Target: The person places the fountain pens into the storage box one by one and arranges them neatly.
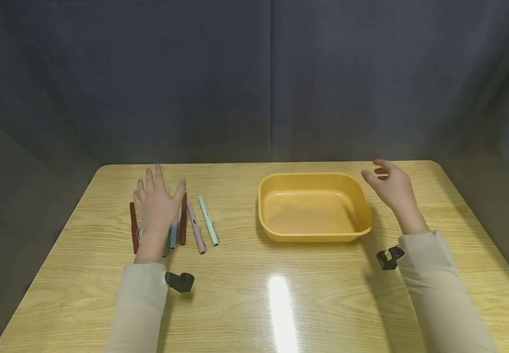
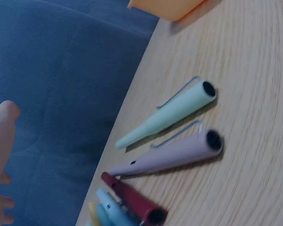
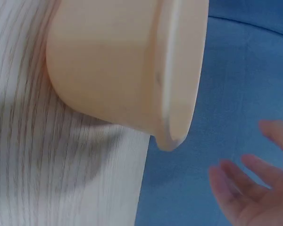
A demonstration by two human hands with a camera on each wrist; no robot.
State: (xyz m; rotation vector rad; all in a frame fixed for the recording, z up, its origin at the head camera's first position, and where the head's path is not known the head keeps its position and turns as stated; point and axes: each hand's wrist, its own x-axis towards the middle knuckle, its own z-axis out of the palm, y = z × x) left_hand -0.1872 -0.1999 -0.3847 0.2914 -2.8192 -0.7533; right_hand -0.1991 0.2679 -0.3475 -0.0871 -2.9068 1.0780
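My left hand [image 1: 155, 208], fingers spread and holding nothing, hovers over a row of pens at the table's left. To its right lie a mint green pen [image 1: 209, 220], a lilac pen [image 1: 196, 228] and a dark red pen [image 1: 183, 223]. Another dark red pen [image 1: 134, 228] lies on its left. Partly hidden under the hand is a blue pen [image 1: 173, 234]; the left wrist view adds a yellow tip [image 2: 93, 212] beside it. My right hand [image 1: 393, 189] holds nothing, its fingers loosely bent, just right of a yellow plastic basin [image 1: 316, 238].
The wood-grain table [image 1: 237, 294] ends at the back against a dark curtain [image 1: 192, 88]. Small black wrist cameras stick out from both sleeves. A bright light reflection [image 1: 282, 314] shows on the tabletop in front of the basin.
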